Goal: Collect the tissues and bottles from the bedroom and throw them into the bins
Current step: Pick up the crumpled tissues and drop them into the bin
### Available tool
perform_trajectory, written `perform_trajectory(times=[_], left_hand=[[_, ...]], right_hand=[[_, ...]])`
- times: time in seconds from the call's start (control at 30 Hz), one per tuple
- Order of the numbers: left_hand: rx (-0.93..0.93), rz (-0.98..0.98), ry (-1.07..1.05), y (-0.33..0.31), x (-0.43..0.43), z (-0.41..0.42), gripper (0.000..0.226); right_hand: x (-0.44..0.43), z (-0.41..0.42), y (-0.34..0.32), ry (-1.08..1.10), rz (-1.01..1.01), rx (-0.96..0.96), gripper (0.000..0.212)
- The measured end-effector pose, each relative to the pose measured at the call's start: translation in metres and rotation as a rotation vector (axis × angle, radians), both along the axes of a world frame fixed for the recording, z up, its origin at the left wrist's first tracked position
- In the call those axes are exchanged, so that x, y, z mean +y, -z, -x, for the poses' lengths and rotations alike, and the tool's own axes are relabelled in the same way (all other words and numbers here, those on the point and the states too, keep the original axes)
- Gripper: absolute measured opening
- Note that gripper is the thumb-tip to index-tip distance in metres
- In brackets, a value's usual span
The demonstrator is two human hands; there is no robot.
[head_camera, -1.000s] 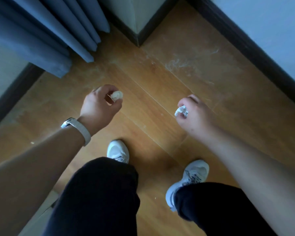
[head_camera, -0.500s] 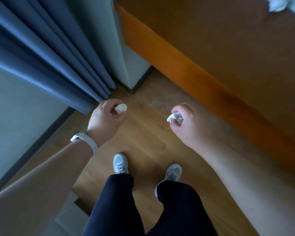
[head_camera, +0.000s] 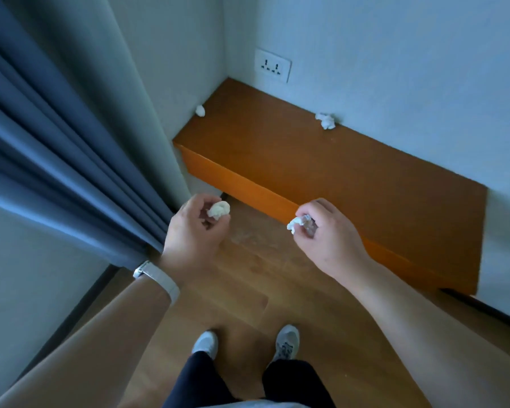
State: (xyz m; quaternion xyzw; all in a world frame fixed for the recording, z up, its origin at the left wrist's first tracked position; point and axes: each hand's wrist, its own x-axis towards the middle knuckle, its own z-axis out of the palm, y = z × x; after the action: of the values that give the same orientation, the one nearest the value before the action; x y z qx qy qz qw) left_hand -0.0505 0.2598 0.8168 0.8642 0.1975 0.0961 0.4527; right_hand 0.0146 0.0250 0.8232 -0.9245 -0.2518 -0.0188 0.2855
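My left hand is closed around a crumpled white tissue, held above the wooden floor beside the curtain. My right hand pinches a second crumpled tissue in front of the low wooden shelf. Two more tissue balls lie on that shelf: one at its far left against the wall, the other at the back by the rear wall. No bottle and no bin is in view.
A blue curtain hangs at the left. A white wall socket sits above the shelf's far corner. White walls close the corner. My two feet in white shoes stand on the wooden floor.
The view has risen from the floor to the wooden shelf, and the two tissues on it and the socket have come into sight. Both hands keep their tissues.
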Motion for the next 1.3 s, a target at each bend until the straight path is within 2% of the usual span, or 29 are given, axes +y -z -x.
perform_trajectory(times=[0.17, 0.33, 0.63, 0.97, 1.3], left_hand=[[-0.101, 0.023, 0.104, -0.037, 0.011, -0.003, 0.021], [-0.166, 0.048, 0.309, -0.062, 0.023, -0.001, 0.024], [-0.201, 0.153, 0.653, -0.088, -0.002, 0.015, 0.024], [-0.192, 0.226, 0.895, -0.115, -0.1, 0.053, 0.025], [-0.144, 0.147, 1.05, -0.13, -0.271, 0.119, 0.024]], right_hand=[[0.007, 0.028, -0.037, 0.207, -0.072, -0.03, 0.016], [0.019, 0.07, -0.069, 0.444, -0.164, -0.076, 0.016], [0.003, 0.145, -0.107, 0.772, -0.147, -0.003, 0.017], [-0.072, 0.222, -0.124, 1.012, -0.304, -0.026, 0.021], [-0.215, 0.32, -0.126, 1.174, -0.406, -0.081, 0.023]])
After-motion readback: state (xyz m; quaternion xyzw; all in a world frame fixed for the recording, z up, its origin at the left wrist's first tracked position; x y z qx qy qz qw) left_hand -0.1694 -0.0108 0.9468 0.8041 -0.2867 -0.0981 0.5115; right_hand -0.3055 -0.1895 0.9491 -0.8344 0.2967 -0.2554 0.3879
